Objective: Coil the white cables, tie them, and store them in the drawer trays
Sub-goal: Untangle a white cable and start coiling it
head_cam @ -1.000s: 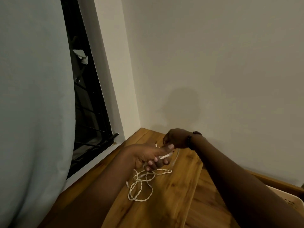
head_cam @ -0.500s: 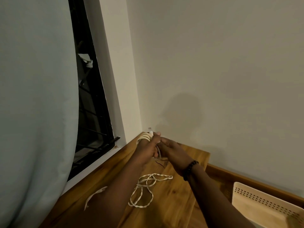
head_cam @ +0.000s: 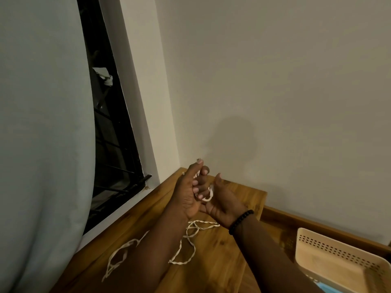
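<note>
Wooden table carries loose twisted white cables nearest the viewer, with a beige perforated tray right of the table. Farther back above the table, the left hand and right hand meet, fingers curled round a small white cable coil held between them.

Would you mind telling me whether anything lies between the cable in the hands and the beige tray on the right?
Nothing visible does. The white cable sits between both hands; bare wooden tabletop separates it from the perforated tray.
</note>
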